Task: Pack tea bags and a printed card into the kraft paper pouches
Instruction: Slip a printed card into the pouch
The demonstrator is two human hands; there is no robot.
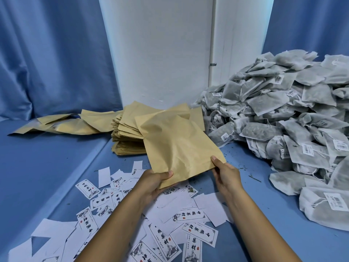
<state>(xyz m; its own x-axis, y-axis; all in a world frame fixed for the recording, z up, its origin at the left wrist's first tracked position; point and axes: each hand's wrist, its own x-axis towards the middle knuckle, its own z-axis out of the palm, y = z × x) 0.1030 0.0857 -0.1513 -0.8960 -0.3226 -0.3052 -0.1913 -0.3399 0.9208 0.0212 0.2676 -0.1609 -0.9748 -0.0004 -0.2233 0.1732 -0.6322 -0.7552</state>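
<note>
a single kraft paper pouch point(177, 146) is held up over the blue table point(56, 167), tilted so its far end points toward 11 o'clock and its near edge sits at the hands. the left hand point(154, 182) pinches the near left corner, thumb on top and fingers underneath. the right hand point(225, 172) grips the near right corner the same way, thumb pressed on the paper. both hands are closed on the pouch, and it looks flat; whether its mouth is open cannot be told.

just behind the pouch, at 12 o'clock, lies a stack of pouches point(128, 133), partly hidden by the held one. further out at 10 o'clock, a few loose pouches point(64, 123) lie spread on the cloth.

below the hands, from 6 to 8 o'clock, printed cards point(190, 216) are scattered, some face up with black lettering, some blank side up, many overlapping.

at 2 to 3 o'clock a large heap of tea bags point(283, 110) rises against the white wall point(160, 53), with barcode tags and strings showing. blue curtains point(47, 53) hang at both sides.
</note>
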